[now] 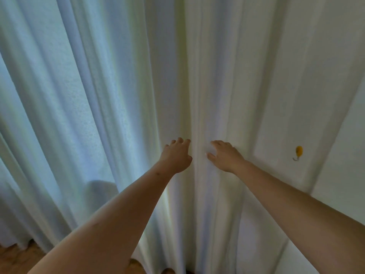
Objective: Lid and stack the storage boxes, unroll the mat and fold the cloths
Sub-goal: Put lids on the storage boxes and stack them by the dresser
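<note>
Both bare arms come in from the bottom edge and reach out to a long white curtain (122, 95). It hangs from the top of the view down to the wood floor (17, 258), so its long way runs up and down.

One fold (198, 151) of the curtain runs straight down between the two hands. Left of that fold is the left hand (176, 156). Its fingers are curled at the fold, but I cannot tell if it has hold of the cloth or only touches it. Right of the fold is the right hand (224, 156). It lies flat with the fingers spread, pressed on the cloth and gripping nothing. Both hands are just beside the fold, about the same way from it, so neither is nearer.

Far right of the fold is a plain white wall (335, 66) with a small yellow hook (298, 151) on it. Far left of the fold, low down, a round grey shape (100, 192) shows through the cloth. I cannot tell what it is.

No boxes, lids, mat or folding cloths can be seen anywhere. No box or bin is in view, so nothing can be said about what is inside one. My guess is that the hands are about to pull the curtain apart at the fold, and the task things may be behind it or somewhere else in the room.
</note>
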`<action>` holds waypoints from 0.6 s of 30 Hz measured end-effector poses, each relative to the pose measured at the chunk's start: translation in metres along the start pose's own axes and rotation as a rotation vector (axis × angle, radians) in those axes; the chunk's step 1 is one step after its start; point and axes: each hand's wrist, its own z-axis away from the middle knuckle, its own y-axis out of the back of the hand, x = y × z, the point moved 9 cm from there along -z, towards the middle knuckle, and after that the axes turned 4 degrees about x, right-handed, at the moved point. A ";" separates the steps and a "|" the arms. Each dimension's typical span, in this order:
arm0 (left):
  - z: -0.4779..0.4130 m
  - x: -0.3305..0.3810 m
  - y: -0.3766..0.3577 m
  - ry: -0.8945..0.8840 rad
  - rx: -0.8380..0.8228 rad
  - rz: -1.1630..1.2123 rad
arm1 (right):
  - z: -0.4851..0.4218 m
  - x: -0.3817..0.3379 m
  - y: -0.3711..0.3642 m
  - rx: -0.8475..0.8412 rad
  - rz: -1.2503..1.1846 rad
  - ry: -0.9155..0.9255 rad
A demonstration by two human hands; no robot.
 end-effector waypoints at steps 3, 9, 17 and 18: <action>-0.021 -0.016 -0.049 0.015 -0.078 0.027 | -0.027 0.010 -0.049 -0.079 -0.010 -0.005; -0.048 -0.044 -0.155 0.041 -0.242 0.118 | -0.044 0.038 -0.134 -0.195 0.008 -0.074; -0.012 -0.051 -0.338 0.076 -0.604 0.262 | -0.001 0.099 -0.285 -0.479 -0.026 -0.210; 0.001 -0.050 -0.365 0.087 -0.671 0.293 | 0.011 0.107 -0.309 -0.540 -0.053 -0.239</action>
